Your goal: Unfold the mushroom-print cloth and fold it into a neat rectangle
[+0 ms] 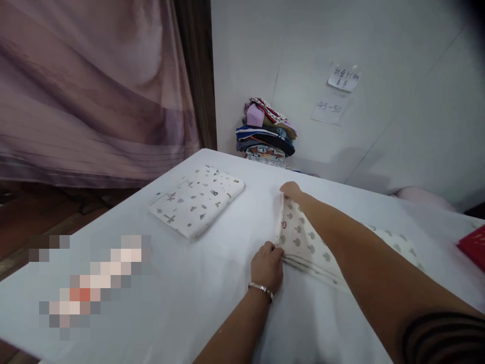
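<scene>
Under my two hands, on the white table [182,298], lies the patterned cloth [303,242], a pale piece printed with small grey shapes and one red mark near its upper edge. It sits right of the table's middle, partly folded, with layered edges showing along its near side and the rest running off to the right beneath my forearm. My left hand [267,267], with a silver bangle [260,289] on the wrist, is closed and pinches the near left corner of the cloth between the fingers. My right hand [291,190] reaches across it to the far corner and presses or grips there; the fingers are curled over the edge, but I cannot tell if they truly clamp it.

Well apart to the left rests a folded cloth [197,199] of similar print, laid flat as a neat rectangle. Further back, against the white wall [379,50], stands a pile of folded clothes [267,131] in mixed colours. Two paper notes [337,91] are stuck on the wall above it. A red object [474,245] lies at the table's right edge. Mauve curtain [87,86] hangs at left.
</scene>
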{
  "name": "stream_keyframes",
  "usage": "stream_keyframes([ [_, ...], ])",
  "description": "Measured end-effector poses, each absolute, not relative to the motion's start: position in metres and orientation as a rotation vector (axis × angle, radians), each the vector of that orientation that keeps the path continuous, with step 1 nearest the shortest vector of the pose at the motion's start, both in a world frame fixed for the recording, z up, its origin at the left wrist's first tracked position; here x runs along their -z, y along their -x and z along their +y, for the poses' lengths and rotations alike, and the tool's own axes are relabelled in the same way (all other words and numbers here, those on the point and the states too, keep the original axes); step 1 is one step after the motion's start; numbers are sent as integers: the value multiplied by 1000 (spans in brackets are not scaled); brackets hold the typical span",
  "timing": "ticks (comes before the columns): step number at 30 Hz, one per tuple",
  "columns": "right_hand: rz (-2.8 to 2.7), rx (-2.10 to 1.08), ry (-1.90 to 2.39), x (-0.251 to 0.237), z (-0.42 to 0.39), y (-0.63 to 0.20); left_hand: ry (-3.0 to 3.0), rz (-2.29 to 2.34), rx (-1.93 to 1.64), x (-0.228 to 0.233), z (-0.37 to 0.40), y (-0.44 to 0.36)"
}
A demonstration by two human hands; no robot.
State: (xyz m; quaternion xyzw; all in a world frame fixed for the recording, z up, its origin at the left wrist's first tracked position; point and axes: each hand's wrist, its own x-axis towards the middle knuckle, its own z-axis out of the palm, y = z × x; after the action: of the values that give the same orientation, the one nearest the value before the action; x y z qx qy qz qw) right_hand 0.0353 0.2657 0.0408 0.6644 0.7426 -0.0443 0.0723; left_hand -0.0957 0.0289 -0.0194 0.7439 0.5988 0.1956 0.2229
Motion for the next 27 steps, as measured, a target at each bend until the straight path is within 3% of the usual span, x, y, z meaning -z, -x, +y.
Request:
stream_keyframes([
  [8, 2705, 553, -2162, -30, 145, -56, -1953, 1598, -686, 24, 32, 99],
  [13, 3029, 833, -1992, -18, 68, -78, -1682, 1640, -871, 22, 36, 100],
  [27, 2966, 607, -1743, -9, 50, -65, -1802, 1663, -905, 28, 43, 102],
])
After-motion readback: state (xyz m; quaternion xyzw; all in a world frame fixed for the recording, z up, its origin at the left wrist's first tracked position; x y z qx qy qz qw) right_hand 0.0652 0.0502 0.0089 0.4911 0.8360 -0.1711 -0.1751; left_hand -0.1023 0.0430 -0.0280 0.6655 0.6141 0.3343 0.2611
